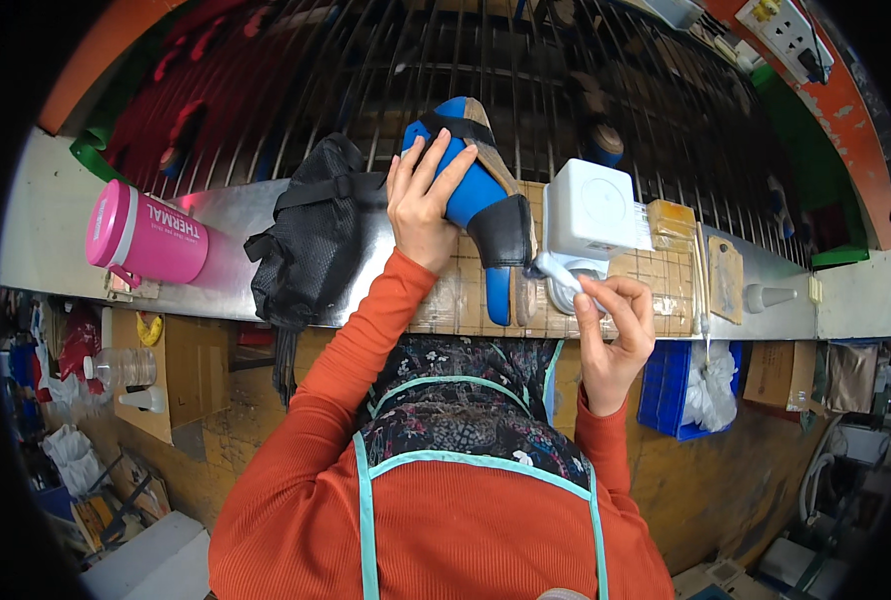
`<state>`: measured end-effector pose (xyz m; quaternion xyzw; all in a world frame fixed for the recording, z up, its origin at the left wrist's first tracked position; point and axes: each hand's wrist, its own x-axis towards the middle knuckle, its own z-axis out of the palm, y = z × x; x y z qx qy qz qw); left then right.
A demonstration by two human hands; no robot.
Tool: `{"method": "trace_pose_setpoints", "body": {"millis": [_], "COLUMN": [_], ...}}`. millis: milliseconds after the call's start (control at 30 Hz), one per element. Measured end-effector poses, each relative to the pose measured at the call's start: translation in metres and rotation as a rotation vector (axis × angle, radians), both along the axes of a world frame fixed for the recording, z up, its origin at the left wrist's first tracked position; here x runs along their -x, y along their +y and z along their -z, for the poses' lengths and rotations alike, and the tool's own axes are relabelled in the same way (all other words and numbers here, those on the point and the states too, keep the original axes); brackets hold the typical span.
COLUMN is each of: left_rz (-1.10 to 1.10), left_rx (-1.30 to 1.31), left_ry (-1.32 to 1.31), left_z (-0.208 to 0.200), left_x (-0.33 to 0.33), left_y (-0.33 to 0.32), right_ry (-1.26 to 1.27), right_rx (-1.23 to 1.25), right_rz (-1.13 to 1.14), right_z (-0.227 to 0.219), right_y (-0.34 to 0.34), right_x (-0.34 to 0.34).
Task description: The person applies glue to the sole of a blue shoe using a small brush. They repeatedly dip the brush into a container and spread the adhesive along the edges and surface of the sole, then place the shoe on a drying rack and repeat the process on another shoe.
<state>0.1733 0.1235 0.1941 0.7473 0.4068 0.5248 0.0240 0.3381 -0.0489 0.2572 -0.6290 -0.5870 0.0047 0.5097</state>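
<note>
Left hand [426, 207]: fingers spread, gripping the shoe [503, 232]
Right hand [616, 328]: fingertips pinched on a white tool [560, 271]
Shoe: black straps [476, 130] around a blue form [479, 197]

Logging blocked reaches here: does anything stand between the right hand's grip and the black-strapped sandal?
Nothing visible does: only the pale tool, held in the right hand's grip, lies between it and the black-strapped sandal. The white boxy object stands farther out, beside that path.
</note>
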Motion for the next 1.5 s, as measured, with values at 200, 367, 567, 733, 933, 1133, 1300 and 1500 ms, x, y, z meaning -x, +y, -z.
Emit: {"method": "trace_pose_setpoints", "body": {"millis": [200,367,567,733,933,1133,1300,1500], "left_rz": [-0.002,0.01,0.065,0.098,0.117,0.118,0.125,0.262], "left_rx": [-0.012,0.043,0.14,0.211,0.218,0.234,0.186,0.393], "left_ry": [-0.018,-0.046,-0.084,-0.09,-0.124,-0.134,-0.116,-0.165], "left_z": [-0.004,-0.006,-0.007,-0.008,-0.01,-0.011,-0.017,-0.032], "left_x": [-0.002,-0.004,-0.004,-0.003,-0.003,-0.001,0.001,0.004], "left_y": [0.0,-0.001,-0.004,-0.009,-0.011,-0.009,-0.011,-0.022], "right_ry": [0.106,0.113,0.072,-0.063,0.086,0.056,0.002,-0.081], "right_rx": [-0.059,-0.038,-0.059,-0.079,-0.105,-0.078,-0.079,-0.069], "right_rz": [-0.064,-0.107,-0.11,-0.137,-0.212,-0.232,-0.236,-0.249], "right_z": [-0.001,-0.003,-0.006,-0.019,-0.03,-0.031,-0.033,-0.046], "right_y": [0.0,-0.006,-0.005,0.003,0.018,0.017,0.016,0.024], "right_x": [0.002,-0.001,-0.001,-0.007,-0.005,-0.003,-0.003,-0.01]}}
